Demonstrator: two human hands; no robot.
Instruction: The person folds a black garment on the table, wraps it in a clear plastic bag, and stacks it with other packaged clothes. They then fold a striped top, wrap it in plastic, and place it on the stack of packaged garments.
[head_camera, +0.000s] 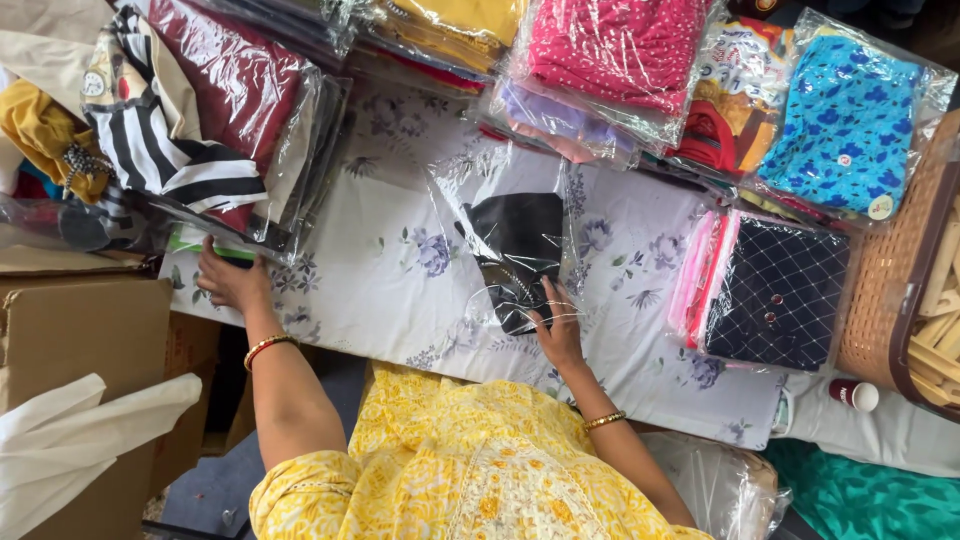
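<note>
At far left, a brown cardboard box (75, 340) is being overlapped by a white cloth (70, 440). Above it, a stack of bagged garments (215, 130), topped by a black-and-white striped piece, is being touched at its lower edge by the left hand (230, 282). That hand is being held flat with its fingers spread, and nothing is gripped. At centre, a clear plastic bag holding a black garment (515, 245) is being kept on the floral sheet (370, 270). The right hand (560, 328) is being laid on the bag's lower right corner. Whether the plastic is being pinched cannot be told. Further right, a navy diamond-patterned packet (780, 295) is being flanked by a wicker basket (890, 290).
</note>
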